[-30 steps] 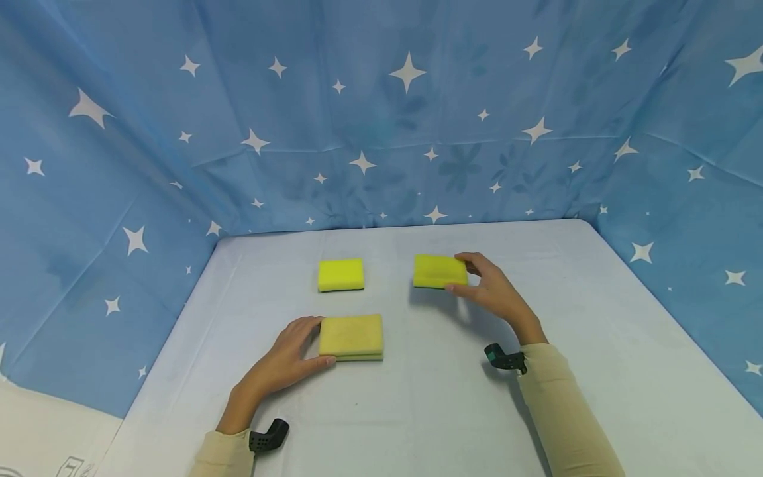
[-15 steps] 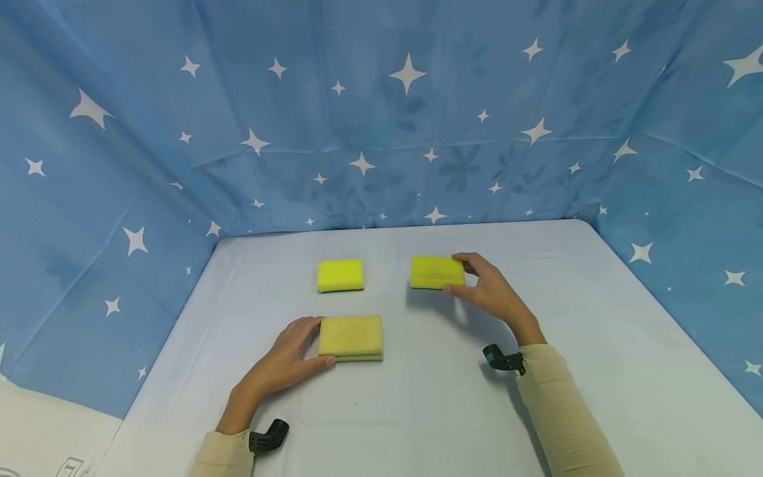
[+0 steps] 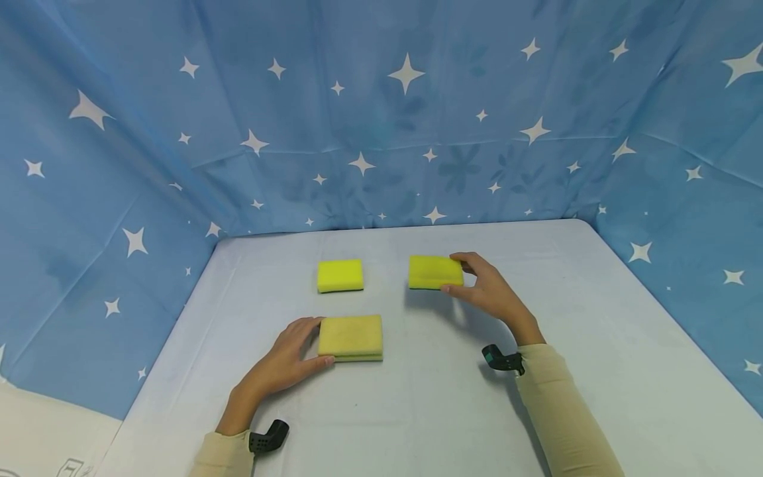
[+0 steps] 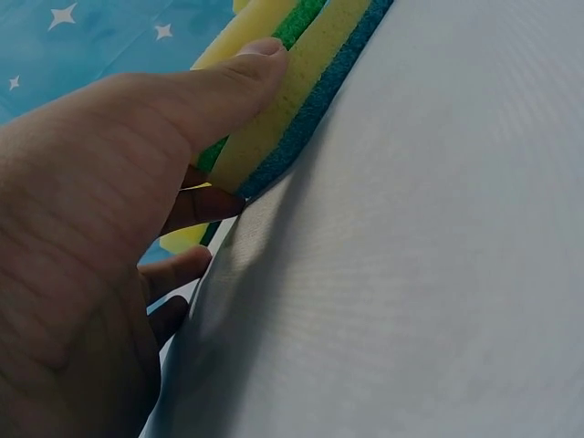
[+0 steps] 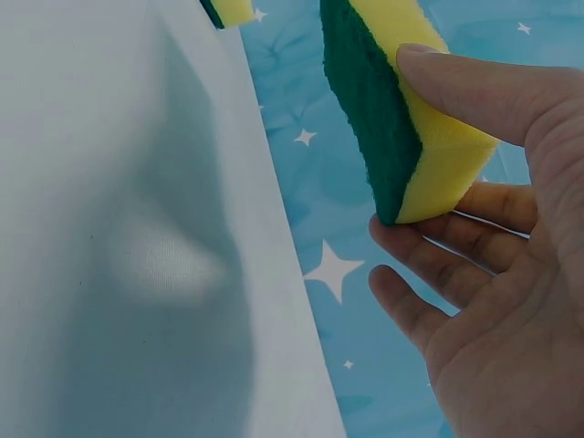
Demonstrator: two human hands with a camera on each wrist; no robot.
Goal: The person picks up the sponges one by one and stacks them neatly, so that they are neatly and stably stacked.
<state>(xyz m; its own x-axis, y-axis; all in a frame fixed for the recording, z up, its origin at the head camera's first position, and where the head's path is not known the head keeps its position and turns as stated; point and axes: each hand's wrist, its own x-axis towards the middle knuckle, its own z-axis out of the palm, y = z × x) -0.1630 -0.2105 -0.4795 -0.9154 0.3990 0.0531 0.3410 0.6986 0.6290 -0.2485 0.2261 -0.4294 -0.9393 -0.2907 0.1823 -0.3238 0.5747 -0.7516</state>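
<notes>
On head cam I've got the left hand (image 3: 283, 358) pinching the left end of a sponge stack (image 3: 350, 334), thumb at the near edge, fingers at the far edge, spread about the sponge's width. Stack is two deep and rests on the white table (image 3: 417, 411). Left wrist view gives me the layers: upper sponge yellow over a green layer (image 4: 297, 23), lower sponge (image 4: 265, 137) yellow over a blue layer (image 4: 315, 114). Thumb lies across the seam; can't tell how hard it presses. Right hand (image 3: 491, 291) has the held sponge (image 3: 434, 270) by its right end, same thumb-and-fingers pinch, part-way spread. That one's clear of the table, shadow below it, behind and to the right of the stack. Right wrist view shows me its green face (image 5: 374, 109) toward the table and one fingertip (image 5: 391, 281) off the sponge. Far sponge (image 3: 340, 275), yellow, lies untouched behind the stack, left of the held one. Both wrists carry black devices, left (image 3: 269, 437) and right (image 3: 503, 360), at the beige cuffs. Blue star-print curtain (image 3: 357, 119) behind.
</notes>
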